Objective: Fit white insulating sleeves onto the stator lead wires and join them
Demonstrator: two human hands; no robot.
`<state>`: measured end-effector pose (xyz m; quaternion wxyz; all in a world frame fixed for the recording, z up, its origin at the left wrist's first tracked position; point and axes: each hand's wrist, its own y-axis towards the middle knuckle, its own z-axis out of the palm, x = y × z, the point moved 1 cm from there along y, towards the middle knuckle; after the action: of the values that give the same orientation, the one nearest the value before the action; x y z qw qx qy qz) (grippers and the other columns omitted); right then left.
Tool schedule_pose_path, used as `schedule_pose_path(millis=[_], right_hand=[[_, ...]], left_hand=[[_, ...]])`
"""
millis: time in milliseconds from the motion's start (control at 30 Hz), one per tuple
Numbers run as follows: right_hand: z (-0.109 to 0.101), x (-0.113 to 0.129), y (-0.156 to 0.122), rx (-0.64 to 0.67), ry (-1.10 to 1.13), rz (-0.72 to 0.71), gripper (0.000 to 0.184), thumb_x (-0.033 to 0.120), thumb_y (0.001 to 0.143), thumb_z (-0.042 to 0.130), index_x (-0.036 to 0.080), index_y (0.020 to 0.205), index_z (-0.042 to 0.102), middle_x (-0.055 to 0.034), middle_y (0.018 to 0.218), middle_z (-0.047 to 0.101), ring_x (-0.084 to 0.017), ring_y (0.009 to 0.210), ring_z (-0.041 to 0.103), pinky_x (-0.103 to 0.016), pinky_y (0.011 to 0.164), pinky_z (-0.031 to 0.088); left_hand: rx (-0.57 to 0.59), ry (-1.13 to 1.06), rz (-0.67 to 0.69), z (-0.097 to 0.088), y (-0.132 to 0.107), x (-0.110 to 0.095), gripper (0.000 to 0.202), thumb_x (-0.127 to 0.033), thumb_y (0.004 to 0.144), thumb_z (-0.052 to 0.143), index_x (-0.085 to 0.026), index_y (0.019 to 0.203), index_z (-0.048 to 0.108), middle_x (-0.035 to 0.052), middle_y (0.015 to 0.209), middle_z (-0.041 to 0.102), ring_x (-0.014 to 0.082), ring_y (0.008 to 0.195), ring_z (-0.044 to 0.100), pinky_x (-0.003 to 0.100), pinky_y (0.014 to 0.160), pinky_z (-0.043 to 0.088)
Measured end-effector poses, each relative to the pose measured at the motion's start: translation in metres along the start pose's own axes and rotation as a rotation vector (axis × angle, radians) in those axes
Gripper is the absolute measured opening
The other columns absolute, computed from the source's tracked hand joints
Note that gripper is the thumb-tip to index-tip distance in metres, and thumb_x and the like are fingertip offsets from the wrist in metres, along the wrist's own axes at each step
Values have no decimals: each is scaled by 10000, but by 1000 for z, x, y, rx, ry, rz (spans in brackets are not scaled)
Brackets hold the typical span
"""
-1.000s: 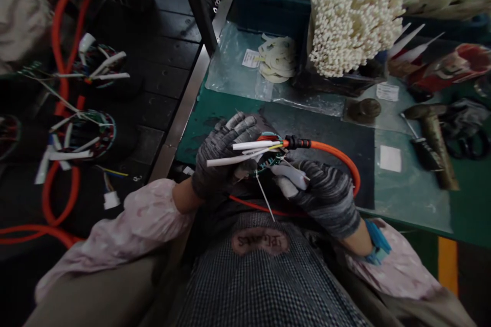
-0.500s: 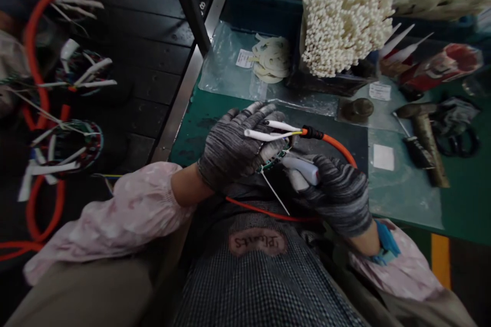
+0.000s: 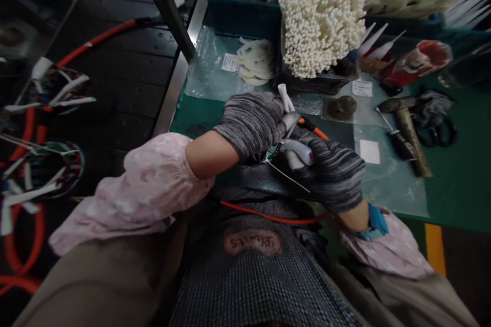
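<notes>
My left hand (image 3: pixel 251 120), in a grey striped glove, is closed round white-sleeved wires (image 3: pixel 284 96) above the bench. These sleeves lie beside the end of an orange cable (image 3: pixel 314 129) with a black band. Just under the fingers is a small wound ring (image 3: pixel 273 152) with green and dark windings, mostly covered by both hands. A thin white cord (image 3: pixel 289 176) trails from it to the right. My right hand (image 3: pixel 333 171), gloved alike, is closed on a pale plastic tool handle (image 3: pixel 303 152) beside the ring; the tool's tip is hidden.
Bundled white-tipped sticks (image 3: pixel 322 20) stand at the back. A bag of flat pale strips (image 3: pixel 256 61) lies left of them. Rightward are a hammer (image 3: pixel 410 133), a screwdriver (image 3: pixel 401 144) and a red can (image 3: pixel 418 64). More wound rings (image 3: pixel 49 168) hang at far left.
My left hand has gone from spread fingers to a closed grip on the white sleeves, which now point upward. My right hand keeps its hold. The whole view has shifted slightly.
</notes>
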<state>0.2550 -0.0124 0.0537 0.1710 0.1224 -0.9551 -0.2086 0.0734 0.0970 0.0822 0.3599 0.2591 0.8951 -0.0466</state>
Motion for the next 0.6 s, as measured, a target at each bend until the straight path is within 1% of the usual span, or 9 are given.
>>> schedule_pose_path(millis=[67,133,233,300,333,400,467,533,600], right_hand=[[0,-4,-5,-10,97,44,274,469,992,669,254,1076,816,-88,890,804,-265,745,735,-402,707,620],[-1,-10,-12,-20,152,110,287,489,975,689,268,1105,818,-78,901,808,-269,751,745,-410,715,619],[-8,-27,-24,-44,260,310,290,481,943,717,268,1115,809,-60,941,830,-266,780,774,-411,715,634],[-14,-45,-27,-69,375,454,296,475,956,703,252,1125,800,-61,974,842,-270,828,795,-438,767,654],[-16,-56,-26,-90,421,495,297,466,964,694,245,1133,798,-67,1002,846,-275,874,803,-460,818,658],[-18,-80,-16,-146,480,508,313,444,972,684,231,1173,794,-92,1093,847,-277,993,805,-487,942,642],[-14,-107,2,-201,503,491,335,407,954,701,210,1210,789,-124,1190,833,-264,1093,787,-464,1025,615],[-4,-131,20,-218,501,497,322,337,931,721,189,1211,777,-146,1236,819,-243,1139,767,-430,1062,597],[13,-148,34,-225,492,489,323,271,951,682,175,1254,739,-152,1307,792,-227,1210,733,-433,1129,558]], left_hand=[[6,-38,-28,2,3,3,531,-662,911,753,-149,1044,790,83,892,699,402,1117,699,626,1160,439],[25,12,-56,3,4,2,557,-686,922,724,-141,1007,799,83,875,693,402,1099,702,626,1143,451],[21,63,-32,-2,1,-2,545,-693,957,677,-167,998,813,86,906,727,356,1067,713,539,1112,492],[-3,72,6,-7,-4,-3,534,-686,986,648,-186,1049,823,102,982,763,327,1060,715,474,1071,521],[-10,97,15,-11,-8,-4,535,-681,998,635,-190,1085,826,116,1023,775,323,1047,718,457,1033,540],[3,197,15,-20,-17,-7,521,-668,994,650,-210,1173,821,131,1088,788,335,1008,729,462,941,574],[58,353,9,-31,-26,-12,547,-651,939,727,-221,1272,790,143,1149,787,370,989,737,487,862,599],[126,541,-30,-41,-35,-19,580,-577,890,792,-197,1326,753,168,1190,777,401,1000,738,500,816,621],[167,688,-94,-47,-43,-24,534,-435,909,767,-128,1343,718,206,1201,764,412,1027,739,490,798,639]])
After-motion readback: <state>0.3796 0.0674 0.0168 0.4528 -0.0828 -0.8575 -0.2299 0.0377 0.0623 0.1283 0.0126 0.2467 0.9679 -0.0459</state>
